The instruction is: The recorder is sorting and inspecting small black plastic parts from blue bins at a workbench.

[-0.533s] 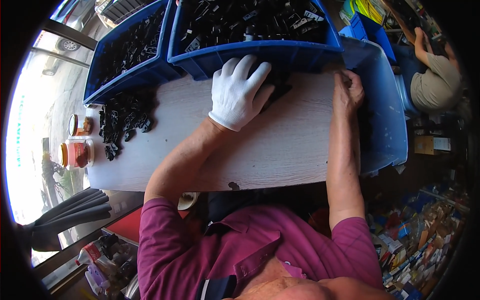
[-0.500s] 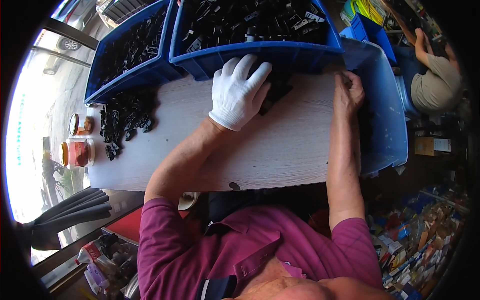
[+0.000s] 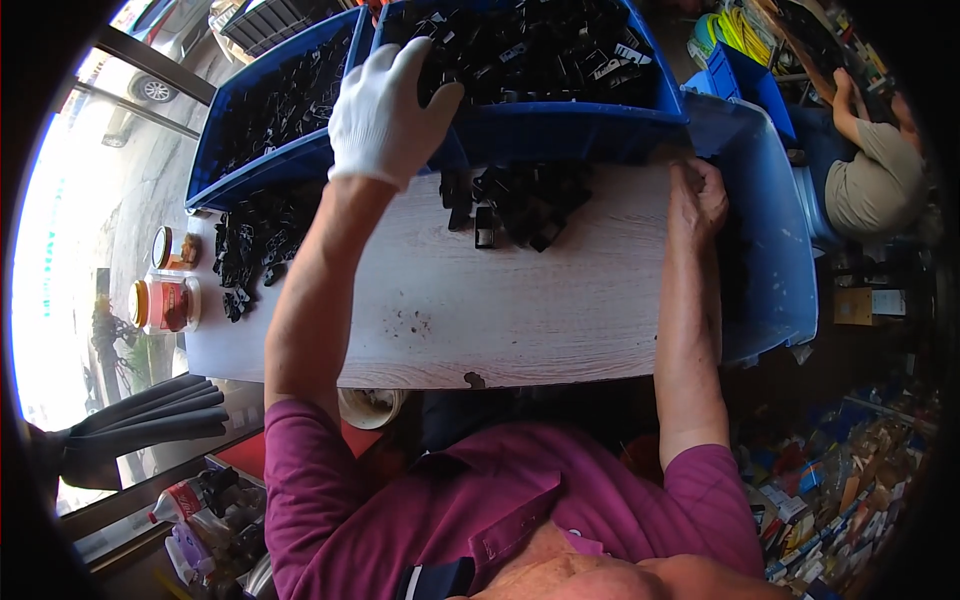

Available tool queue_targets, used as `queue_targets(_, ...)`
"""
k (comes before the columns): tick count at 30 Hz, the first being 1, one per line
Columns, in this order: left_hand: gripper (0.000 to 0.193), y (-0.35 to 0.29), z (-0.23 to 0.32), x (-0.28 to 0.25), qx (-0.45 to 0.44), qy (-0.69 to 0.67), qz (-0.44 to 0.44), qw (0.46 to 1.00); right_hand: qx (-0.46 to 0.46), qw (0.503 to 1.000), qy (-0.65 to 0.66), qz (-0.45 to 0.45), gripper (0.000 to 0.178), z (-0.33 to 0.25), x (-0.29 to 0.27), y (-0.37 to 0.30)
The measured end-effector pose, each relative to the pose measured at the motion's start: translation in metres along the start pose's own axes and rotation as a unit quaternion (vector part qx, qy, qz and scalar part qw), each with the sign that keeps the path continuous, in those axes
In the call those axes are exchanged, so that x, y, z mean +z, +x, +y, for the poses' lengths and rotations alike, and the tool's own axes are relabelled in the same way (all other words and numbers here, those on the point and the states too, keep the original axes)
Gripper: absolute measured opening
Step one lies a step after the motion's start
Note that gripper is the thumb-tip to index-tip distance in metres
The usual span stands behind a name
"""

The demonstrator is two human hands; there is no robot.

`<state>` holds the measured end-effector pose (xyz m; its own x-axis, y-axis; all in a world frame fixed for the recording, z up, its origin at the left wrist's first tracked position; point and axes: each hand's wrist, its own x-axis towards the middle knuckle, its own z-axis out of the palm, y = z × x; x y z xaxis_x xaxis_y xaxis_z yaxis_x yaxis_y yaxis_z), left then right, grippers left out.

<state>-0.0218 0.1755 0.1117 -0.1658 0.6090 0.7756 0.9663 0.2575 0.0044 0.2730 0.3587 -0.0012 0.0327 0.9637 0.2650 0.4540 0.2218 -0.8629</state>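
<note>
My left hand (image 3: 388,118), in a white knitted glove, is raised over the front rim of the large blue bin (image 3: 570,112). Its fingers are apart and nothing shows in them. Small black plastic parts (image 3: 520,50) fill that bin. A pile of the same black parts (image 3: 535,200) lies on the pale wood-grain table (image 3: 500,310) just in front of it. At the table's right edge, my bare right hand (image 3: 700,192) is closed with its fingers curled together. Whatever is in those fingers, if anything, is hidden.
A second blue bin (image 3: 265,165) of black parts stands at the left, with loose black parts (image 3: 255,240) before it. Two jars (image 3: 165,305) (image 3: 175,248) sit at the left edge. A translucent blue tub (image 3: 770,240) is beside my right arm. A person (image 3: 875,180) sits far right.
My left hand has moved up and left, from the pile in front of the large bin to above its rim, uncovering the black parts on the table. The right hand stays in place.
</note>
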Motion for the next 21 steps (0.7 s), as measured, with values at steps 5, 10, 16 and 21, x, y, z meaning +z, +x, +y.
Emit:
queue_targets(5,0.073,0.031,0.003,0.024,-0.055,0.032,-0.267,0.962,0.021,1.000,0.003,-0.003,0.040,0.002,-0.001,0.001)
queue_targets(10,0.067,0.045,0.000,0.040,-0.088,-0.013,-0.364,0.927,0.003,1.000,0.013,-0.006,0.040,0.003,0.000,0.001)
queue_targets(16,0.060,0.036,-0.016,0.059,-0.035,-0.082,-0.296,0.951,0.004,1.000,0.006,-0.010,0.042,0.003,-0.002,0.001)
queue_targets(21,0.055,0.042,-0.011,0.061,-0.039,-0.059,-0.332,0.941,0.017,0.999,-0.014,-0.028,0.044,-0.002,-0.004,0.002)
